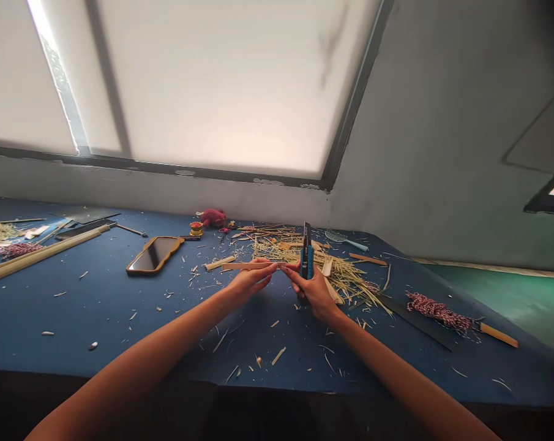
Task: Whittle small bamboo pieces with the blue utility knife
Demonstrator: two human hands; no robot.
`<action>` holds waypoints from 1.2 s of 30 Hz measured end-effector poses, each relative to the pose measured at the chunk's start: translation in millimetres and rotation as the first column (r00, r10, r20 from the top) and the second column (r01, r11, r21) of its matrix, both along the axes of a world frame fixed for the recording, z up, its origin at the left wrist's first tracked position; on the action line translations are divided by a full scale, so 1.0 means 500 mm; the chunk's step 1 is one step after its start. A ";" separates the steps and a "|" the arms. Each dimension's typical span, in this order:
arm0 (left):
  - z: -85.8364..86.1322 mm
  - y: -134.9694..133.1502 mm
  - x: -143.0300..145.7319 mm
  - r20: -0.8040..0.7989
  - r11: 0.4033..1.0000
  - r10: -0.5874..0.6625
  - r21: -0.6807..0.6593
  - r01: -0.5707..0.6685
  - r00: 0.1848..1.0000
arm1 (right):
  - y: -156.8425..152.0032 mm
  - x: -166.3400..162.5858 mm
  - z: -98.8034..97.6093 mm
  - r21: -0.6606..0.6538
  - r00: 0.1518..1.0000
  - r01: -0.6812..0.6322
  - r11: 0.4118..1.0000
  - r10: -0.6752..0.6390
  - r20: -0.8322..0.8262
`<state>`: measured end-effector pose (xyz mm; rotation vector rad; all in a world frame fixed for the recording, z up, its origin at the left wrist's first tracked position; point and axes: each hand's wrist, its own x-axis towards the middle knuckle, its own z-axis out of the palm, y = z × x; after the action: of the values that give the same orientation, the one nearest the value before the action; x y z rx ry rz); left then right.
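A thin flat strip of wood point(240, 266) is pinched in the left hand point(253, 279) over the blue worktop point(97, 324), and its right end is met by the fingertips of the right hand point(317, 290). A blue and black cutter point(306, 258) is also gripped upright in the right hand. Past the hands, thin pale sticks point(352, 277) are heaped on the worktop, and a phone point(153, 255) is laid off to the left.

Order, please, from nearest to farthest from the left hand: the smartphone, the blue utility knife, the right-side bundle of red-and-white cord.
1. Blue utility knife, upright in the right hand.
2. Smartphone, lying to the left.
3. Red-and-white cord bundle, far right.
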<state>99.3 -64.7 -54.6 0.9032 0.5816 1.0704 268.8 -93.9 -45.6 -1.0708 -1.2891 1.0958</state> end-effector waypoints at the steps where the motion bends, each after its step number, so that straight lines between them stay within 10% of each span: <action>1: 0.001 -0.002 0.000 -0.003 1.000 -0.007 -0.008 0.007 1.000 | 0.001 0.002 0.001 0.013 1.000 0.005 1.000 -0.005 -0.017; 19: 0.019 0.016 -0.003 0.022 0.979 0.145 -0.149 -0.140 0.989 | 0.049 0.099 0.037 -0.028 0.919 0.022 0.999 -0.031 -0.394; 36: 0.017 0.017 -0.013 -0.135 0.987 -0.123 -0.116 0.107 0.983 | 0.061 0.121 0.034 -0.094 0.922 -0.146 0.985 0.101 -0.374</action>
<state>92.5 -56.0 -46.3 0.9119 0.6906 0.8668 329.3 -63.5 -28.5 -0.8260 -1.0083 1.4105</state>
